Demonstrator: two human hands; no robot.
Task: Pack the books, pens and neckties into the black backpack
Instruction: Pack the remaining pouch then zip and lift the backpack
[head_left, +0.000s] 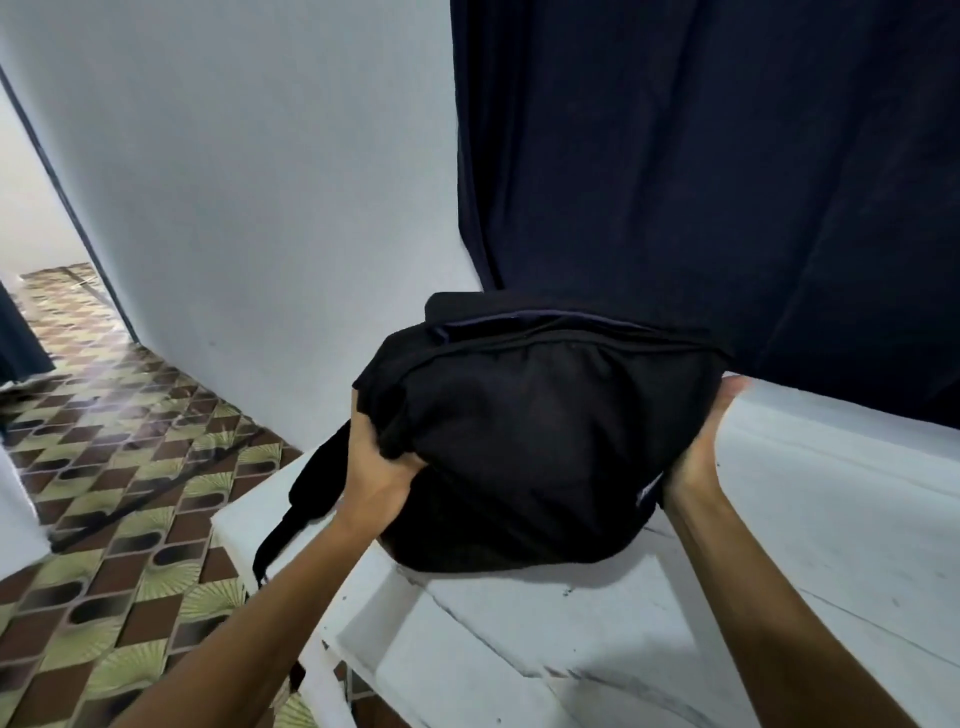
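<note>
The black backpack (530, 436) sits bulging on the white table (779, 597), its zipper seam running across the top and a strap hanging off the table's left edge. My left hand (376, 467) grips the fabric on the backpack's left side, fingers curled into a fold. Along its right side lies my right hand (701, 447), its fingers reaching behind the bag and mostly hidden. No books, pens or neckties are in view.
A dark blue curtain (727, 182) hangs behind the table at the right. A white wall (260, 182) stands behind at the left. Patterned floor tiles (130, 493) lie to the left below the table's edge.
</note>
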